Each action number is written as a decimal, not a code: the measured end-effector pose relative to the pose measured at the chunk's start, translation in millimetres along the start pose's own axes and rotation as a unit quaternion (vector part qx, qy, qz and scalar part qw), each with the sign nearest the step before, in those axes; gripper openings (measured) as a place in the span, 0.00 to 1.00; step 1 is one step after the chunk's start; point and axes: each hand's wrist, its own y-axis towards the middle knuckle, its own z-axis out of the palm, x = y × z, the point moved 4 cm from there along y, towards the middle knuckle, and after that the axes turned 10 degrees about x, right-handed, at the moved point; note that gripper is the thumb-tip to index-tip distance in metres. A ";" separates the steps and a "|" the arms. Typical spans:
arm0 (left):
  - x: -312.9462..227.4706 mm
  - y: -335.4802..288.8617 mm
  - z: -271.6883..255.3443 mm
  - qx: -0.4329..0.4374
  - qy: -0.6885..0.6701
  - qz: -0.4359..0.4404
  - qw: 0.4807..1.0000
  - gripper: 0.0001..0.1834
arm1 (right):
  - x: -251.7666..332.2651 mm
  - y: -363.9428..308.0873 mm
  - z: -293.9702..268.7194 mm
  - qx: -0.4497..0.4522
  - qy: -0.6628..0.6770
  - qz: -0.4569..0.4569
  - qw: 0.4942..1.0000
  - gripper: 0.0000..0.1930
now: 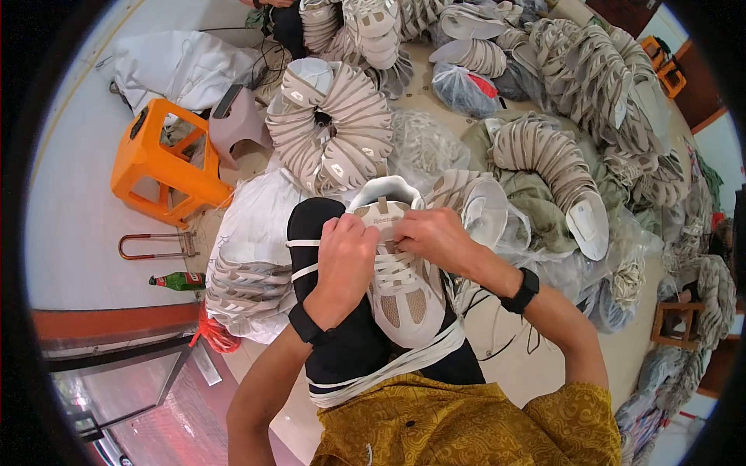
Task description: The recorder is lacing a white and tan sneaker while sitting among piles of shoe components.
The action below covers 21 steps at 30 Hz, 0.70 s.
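Observation:
A beige and white shoe upper point(406, 311) lies on my lap over black trousers, toe toward me, with its collar at the far end. White shoelace point(394, 270) crosses its front in several rows. My left hand point(344, 260) is closed at the left eyelet edge, and a white lace end trails from it across my left thigh. At the right side of the tongue, my right hand point(437, 239) pinches the lace, its fingertips close to the left hand's. The exact grip of the fingertips is partly hidden. A bundle of loose white laces point(392, 370) lies across my thighs.
Stacked shoe uppers point(357, 128) form a ring ahead, with more piles point(548, 151) at the right. Uppers point(249, 283) rest on a white sack at the left. An orange stool point(167, 159), a green bottle point(177, 281) and red string point(215, 332) are also left.

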 end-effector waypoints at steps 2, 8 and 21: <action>-0.5 -0.6 0.9 0.003 0.000 -0.002 1.000 0.03 | -2.4 -4.6 1.3 0.000 0.025 0.057 0.998 0.03; -4.9 -0.1 2.4 -0.013 0.035 0.031 0.999 0.03 | -1.2 5.4 3.9 0.000 0.055 -0.030 0.998 0.02; -14.5 -0.2 0.5 -0.008 0.011 0.005 1.000 0.04 | 6.5 -10.6 2.1 -0.091 0.133 0.079 0.984 0.03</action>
